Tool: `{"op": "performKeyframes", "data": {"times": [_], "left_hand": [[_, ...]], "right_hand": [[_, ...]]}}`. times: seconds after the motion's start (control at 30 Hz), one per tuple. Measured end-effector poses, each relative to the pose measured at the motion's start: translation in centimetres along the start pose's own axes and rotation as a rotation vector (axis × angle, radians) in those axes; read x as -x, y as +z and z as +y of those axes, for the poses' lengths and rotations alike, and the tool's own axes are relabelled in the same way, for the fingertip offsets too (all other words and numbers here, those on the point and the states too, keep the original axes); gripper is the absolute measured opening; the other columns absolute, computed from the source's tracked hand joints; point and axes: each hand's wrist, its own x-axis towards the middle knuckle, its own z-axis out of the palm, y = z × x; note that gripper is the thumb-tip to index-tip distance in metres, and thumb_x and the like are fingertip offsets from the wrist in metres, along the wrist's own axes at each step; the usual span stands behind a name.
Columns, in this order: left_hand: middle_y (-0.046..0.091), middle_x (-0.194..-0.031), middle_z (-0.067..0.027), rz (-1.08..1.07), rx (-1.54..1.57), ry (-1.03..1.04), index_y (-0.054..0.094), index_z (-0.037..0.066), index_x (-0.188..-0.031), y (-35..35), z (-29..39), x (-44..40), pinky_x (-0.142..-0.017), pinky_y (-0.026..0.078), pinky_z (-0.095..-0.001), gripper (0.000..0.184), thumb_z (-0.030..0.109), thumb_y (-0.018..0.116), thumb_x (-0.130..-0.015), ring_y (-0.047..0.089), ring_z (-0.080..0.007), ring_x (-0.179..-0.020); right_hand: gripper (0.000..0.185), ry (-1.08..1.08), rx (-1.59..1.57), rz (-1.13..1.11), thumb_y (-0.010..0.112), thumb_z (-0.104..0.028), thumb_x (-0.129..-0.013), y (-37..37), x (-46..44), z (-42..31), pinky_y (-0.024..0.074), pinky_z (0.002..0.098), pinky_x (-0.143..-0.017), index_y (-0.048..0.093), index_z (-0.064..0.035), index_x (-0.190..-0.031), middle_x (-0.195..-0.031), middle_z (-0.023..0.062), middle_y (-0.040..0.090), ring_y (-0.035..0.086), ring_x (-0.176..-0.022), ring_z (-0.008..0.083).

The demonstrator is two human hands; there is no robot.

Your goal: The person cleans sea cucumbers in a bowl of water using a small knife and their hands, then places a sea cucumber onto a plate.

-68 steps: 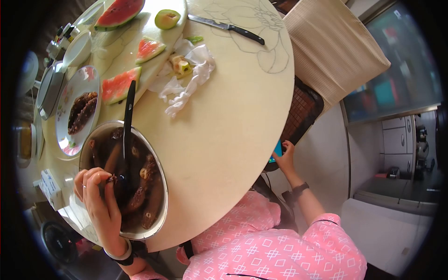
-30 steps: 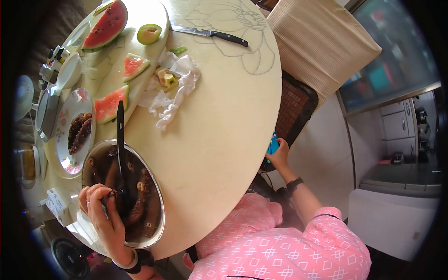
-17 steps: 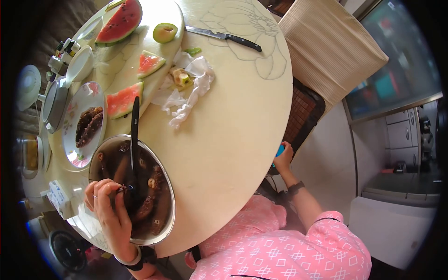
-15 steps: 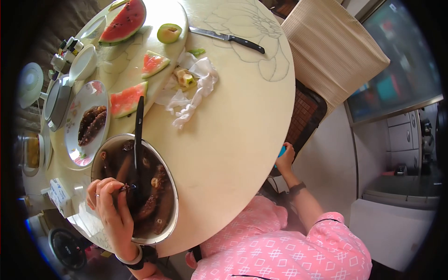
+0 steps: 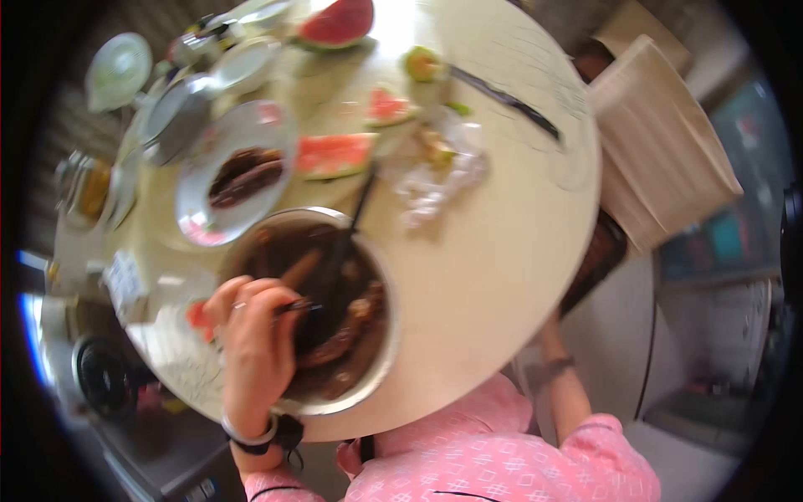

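Observation:
My left hand (image 5: pixel 259 322) is over the near left part of a pot of dark broth (image 5: pixel 386 368). Its fingertips pinch a small dark piece of food (image 5: pixel 293 306), blurred by motion. In the broth lie long dark meaty pieces (image 5: pixel 339 343), and a black-handled utensil (image 5: pixel 364 197) leans out over the far rim. My right hand (image 5: pixel 549 333) is low beside the table's right edge, mostly hidden by it; its fingers do not show. Beyond the pot, a flowered plate (image 5: pixel 196 226) holds several dark cooked pieces (image 5: pixel 244 180).
Watermelon pieces (image 5: pixel 335 156), a cut green fruit (image 5: pixel 422 64), a knife (image 5: pixel 510 102) and crumpled white tissue (image 5: pixel 443 180) lie on the round table (image 5: pixel 477 276). Bowls and a lidded pot (image 5: pixel 176 117) stand at the far left. A cloth-covered chair (image 5: pixel 661 151) is at right.
The view has swung, so the table things sit further right. My left hand stays at the pot with the small piece. My right hand, which held something turquoise, is now mostly out of sight.

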Motion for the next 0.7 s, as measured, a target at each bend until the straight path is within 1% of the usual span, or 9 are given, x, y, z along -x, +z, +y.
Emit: {"op": "performKeyframes", "data": {"times": [0.07, 0.2, 0.3, 0.37, 0.4, 0.47, 0.57, 0.63, 0.7], "left_hand": [[0.067, -0.106, -0.0087, 0.001, 0.022, 0.008, 0.065, 0.009, -0.100, 0.0, -0.2, 0.2, -0.102, 0.037, -0.0461, 0.021, -0.003, 0.069, -0.084, 0.055, -0.0345, -0.115], [0.066, -0.108, -0.0009, 0.032, 0.048, 0.073, 0.066, 0.015, -0.104, 0.4, -1.4, 0.1, -0.099, 0.034, -0.0445, 0.023, 0.008, 0.075, -0.084, 0.054, -0.0271, -0.112], [0.065, -0.109, 0.0005, 0.081, 0.062, 0.123, 0.064, 0.015, -0.108, 1.7, -2.2, 0.4, -0.098, 0.034, -0.0435, 0.022, 0.014, 0.073, -0.087, 0.052, -0.0252, -0.115], [0.065, -0.111, 0.0000, 0.099, 0.031, 0.138, 0.064, 0.014, -0.108, 2.2, -2.1, 0.6, -0.098, 0.034, -0.0422, 0.018, 0.014, 0.068, -0.090, 0.052, -0.0248, -0.116], [0.065, -0.111, 0.0000, 0.128, 0.017, 0.118, 0.064, 0.014, -0.108, 2.3, -2.1, 0.5, -0.098, 0.034, -0.0422, 0.018, 0.014, 0.068, -0.090, 0.052, -0.0248, -0.116], [0.065, -0.109, -0.0023, 0.104, 0.018, 0.161, 0.063, 0.012, -0.107, 2.5, -2.1, 0.6, -0.098, 0.034, -0.0409, 0.015, 0.014, 0.061, -0.091, 0.052, -0.0239, -0.116], [0.064, -0.106, -0.0045, 0.077, -0.049, 0.181, 0.062, 0.009, -0.103, 2.3, -1.9, 0.5, -0.098, 0.034, -0.0395, 0.013, 0.013, 0.058, -0.091, 0.053, -0.0230, -0.115], [0.064, -0.104, -0.0059, 0.144, -0.072, 0.177, 0.061, 0.008, -0.099, 3.0, -2.0, 0.5, -0.097, 0.035, -0.0391, 0.011, 0.012, 0.058, -0.089, 0.053, -0.0231, -0.112], [0.065, -0.104, -0.0068, 0.190, -0.105, 0.197, 0.062, 0.007, -0.098, 3.4, -2.2, 0.5, -0.096, 0.036, -0.0396, 0.012, 0.012, 0.059, -0.087, 0.053, -0.0236, -0.111]], "right_hand": [[0.034, 0.379, -0.404, -0.241, 0.060, -0.022, -0.101, -2.0, 0.7, -10.3, 0.0569, 0.0404, -0.093, 0.061, 0.0042, -0.124, -0.116, 0.0164, 0.069, 0.067, -0.107, 0.0213], [0.054, 0.734, -0.762, -0.281, 0.060, -0.043, -0.099, -7.0, -2.5, -9.9, 0.0539, 0.0450, -0.100, 0.060, -0.0056, -0.138, -0.131, 0.0082, 0.069, 0.064, -0.122, 0.0295], [0.049, 0.581, -0.671, -0.403, 0.070, -0.049, -0.091, -12.6, -6.9, -13.6, 0.0551, 0.0349, -0.081, 0.064, -0.0124, -0.123, -0.113, 0.0042, 0.068, 0.064, -0.099, 0.0200], [0.055, 0.307, -0.654, -0.091, 0.067, -0.047, -0.093, -13.3, -8.7, -18.9, 0.0551, 0.0319, -0.079, 0.060, -0.0096, -0.133, -0.123, 0.0053, 0.063, 0.061, -0.109, 0.0177], [0.070, 0.243, -0.722, -0.211, 0.075, -0.039, -0.086, -14.6, -9.9, -23.2, 0.0545, 0.0380, -0.089, 0.053, -0.0060, -0.143, -0.134, 0.0101, 0.058, 0.059, -0.117, 0.0243], [0.064, -0.003, -0.928, -0.443, 0.058, -0.014, -0.101, -14.8, -10.7, -32.0, 0.0521, 0.0400, -0.097, 0.030, -0.0028, -0.158, -0.153, 0.0128, 0.044, 0.050, -0.133, 0.0248], [0.083, -0.255, -0.804, -0.511, 0.067, -0.024, -0.084, -9.3, -5.5, -46.6, 0.0505, 0.0509, -0.093, 0.036, 0.0015, -0.156, -0.141, 0.0241, 0.055, 0.056, -0.124, 0.0373], [0.076, -0.102, -1.019, -1.186, 0.063, -0.013, -0.097, -7.9, -8.1, -48.9, 0.0476, 0.0470, -0.099, 0.025, -0.0067, -0.162, -0.163, 0.0121, 0.033, 0.044, -0.138, 0.0293], [0.084, -0.231, -0.913, -1.454, 0.069, -0.019, -0.093, -1.1, -2.4, -54.9, 0.0448, 0.0492, -0.101, 0.024, -0.0079, -0.163, -0.165, 0.0112, 0.030, 0.043, -0.138, 0.0307]]}}
